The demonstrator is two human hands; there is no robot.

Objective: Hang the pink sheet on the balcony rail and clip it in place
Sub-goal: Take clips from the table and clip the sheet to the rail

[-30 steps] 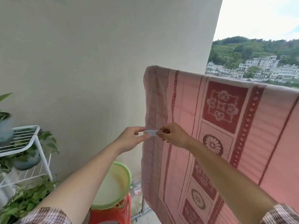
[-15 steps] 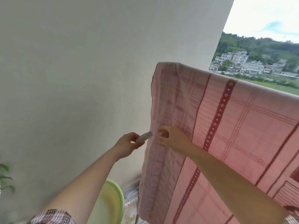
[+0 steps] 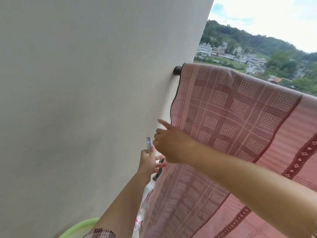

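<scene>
The pink sheet (image 3: 240, 126) hangs over the balcony rail (image 3: 177, 70), so that part looks done, but the clip (image 3: 148, 143) is not on it yet: the left hand (image 3: 149, 162) pinches it beside the sheet's edge, and the right hand (image 3: 173, 145), one finger straight, seems to hold nothing.

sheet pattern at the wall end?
The sheet is pink, checked with darker squares of white dots. Head view shows it best.
</scene>
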